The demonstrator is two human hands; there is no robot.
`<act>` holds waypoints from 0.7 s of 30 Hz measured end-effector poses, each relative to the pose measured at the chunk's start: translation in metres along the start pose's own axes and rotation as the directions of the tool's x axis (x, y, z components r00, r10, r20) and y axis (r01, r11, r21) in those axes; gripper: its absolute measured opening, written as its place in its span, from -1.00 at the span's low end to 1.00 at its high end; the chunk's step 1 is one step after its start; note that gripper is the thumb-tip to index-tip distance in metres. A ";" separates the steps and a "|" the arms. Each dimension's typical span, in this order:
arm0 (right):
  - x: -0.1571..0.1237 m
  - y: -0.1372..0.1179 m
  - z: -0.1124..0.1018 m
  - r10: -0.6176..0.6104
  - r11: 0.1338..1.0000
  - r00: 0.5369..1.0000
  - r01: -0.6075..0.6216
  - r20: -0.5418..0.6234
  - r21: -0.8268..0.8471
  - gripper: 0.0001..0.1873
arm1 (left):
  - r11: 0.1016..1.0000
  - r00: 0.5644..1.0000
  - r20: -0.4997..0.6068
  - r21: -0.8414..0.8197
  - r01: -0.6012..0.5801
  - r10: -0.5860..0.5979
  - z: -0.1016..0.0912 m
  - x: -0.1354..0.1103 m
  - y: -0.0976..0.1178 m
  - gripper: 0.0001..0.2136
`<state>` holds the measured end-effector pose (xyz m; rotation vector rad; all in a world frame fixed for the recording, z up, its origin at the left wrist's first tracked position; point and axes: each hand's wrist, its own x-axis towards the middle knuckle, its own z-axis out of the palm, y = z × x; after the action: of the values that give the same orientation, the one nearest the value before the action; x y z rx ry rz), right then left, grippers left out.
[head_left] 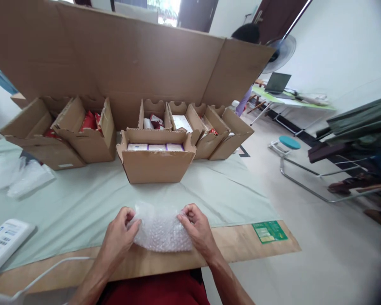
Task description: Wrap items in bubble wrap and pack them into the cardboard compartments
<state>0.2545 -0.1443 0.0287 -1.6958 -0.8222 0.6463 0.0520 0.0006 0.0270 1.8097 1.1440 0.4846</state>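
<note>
A sheet or bag of clear bubble wrap (161,231) is stretched between my two hands above the table's front edge. My left hand (122,228) pinches its left side between thumb and fingers. On the opposite side, my right hand (195,226) grips the upper right corner the same way. Whether anything lies inside the wrap cannot be made out. Just beyond it stands a small cardboard box (155,167) holding white packs with purple edges.
Open cardboard bins (95,146) with red packets stand at the back left; several more bins (206,146) are at the back right. A tall cardboard panel (139,63) rises behind. Loose bubble wrap (31,178) and a white device (8,243) lie left, a green card (269,231) right.
</note>
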 end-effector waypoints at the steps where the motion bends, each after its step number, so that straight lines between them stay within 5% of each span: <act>1: 0.004 -0.009 -0.005 -0.017 0.999 1.000 0.018 -0.021 0.052 -0.75 | 0.988 1.000 -0.004 -0.151 0.018 -0.019 -0.004 -0.001 0.008 -0.77; 4: 0.022 -0.046 -0.024 -0.084 0.983 0.992 0.097 -0.091 0.156 -0.69 | 0.905 0.998 -0.062 -0.425 -0.005 -0.024 -0.019 0.000 0.042 -0.61; 7: 0.050 -0.095 -0.044 -0.221 0.951 0.967 0.242 -0.125 0.193 -0.68 | 0.890 0.964 -0.251 -0.412 -0.193 0.093 -0.036 0.014 0.086 -0.57; 9: 0.077 -0.126 -0.053 -0.356 0.907 0.923 0.379 -0.148 0.183 -0.69 | 0.879 0.884 -0.413 -0.310 -0.361 0.218 -0.047 0.034 0.115 -0.63; 11: 0.111 -0.149 -0.057 -0.495 0.843 0.853 0.518 -0.165 0.146 -0.70 | 0.829 0.746 -0.564 -0.178 -0.530 0.356 -0.056 0.061 0.140 -0.67; 13: 0.147 -0.162 -0.058 -0.607 0.778 0.779 0.623 -0.157 0.083 -0.73 | 0.847 0.682 -0.574 0.039 -0.530 0.453 -0.063 0.091 0.157 -0.70; 16: 0.194 -0.163 -0.057 -0.677 0.735 0.735 0.668 -0.051 -0.116 -0.83 | 0.880 0.735 -0.500 0.371 -0.296 0.458 -0.070 0.129 0.167 -0.74; 19: 0.217 -0.158 -0.056 -0.571 0.667 0.793 0.598 0.209 -0.445 -0.92 | 0.768 0.868 -0.311 0.630 -0.116 0.386 -0.072 0.151 0.168 -0.79; 21: 0.219 -0.159 -0.054 -0.410 0.527 0.826 0.560 0.386 -0.639 -0.94 | 0.647 0.927 -0.164 0.755 -0.102 0.337 -0.072 0.157 0.170 -0.81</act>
<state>0.3981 0.0239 0.1931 -1.9654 -1.8150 0.0394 0.1634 0.1438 0.1867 2.6913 1.4604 0.4740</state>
